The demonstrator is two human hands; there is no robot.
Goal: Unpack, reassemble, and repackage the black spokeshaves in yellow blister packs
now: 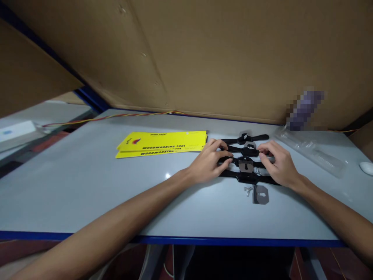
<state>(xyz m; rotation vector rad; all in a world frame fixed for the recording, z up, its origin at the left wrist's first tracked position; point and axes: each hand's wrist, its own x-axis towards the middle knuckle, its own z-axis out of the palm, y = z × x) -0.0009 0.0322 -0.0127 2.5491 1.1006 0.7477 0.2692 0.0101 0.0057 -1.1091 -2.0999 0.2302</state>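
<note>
Several black spokeshaves lie in a row on the table, one behind another, handles running left to right. My left hand [210, 161] has its fingers curled over the left handles of the middle ones. The thumb and fingertips of my right hand [276, 161] close on the right handle of a middle spokeshave [250, 151]. The rearmost spokeshave [244, 138] lies beyond my fingers. A metal blade [246, 167] rests on the spokeshave nearer me, beside the front spokeshave [247, 177]. Before them lie a loose blade [263, 195] and a wing screw [248, 190].
Yellow printed cards [163, 141] are stacked left of my left hand. Clear plastic packaging [313, 151] lies at the right, near a blurred purple object [305, 111]. A white rounded object [366, 168] sits at the right edge. A cardboard wall [221, 58] rises behind the table [96, 194].
</note>
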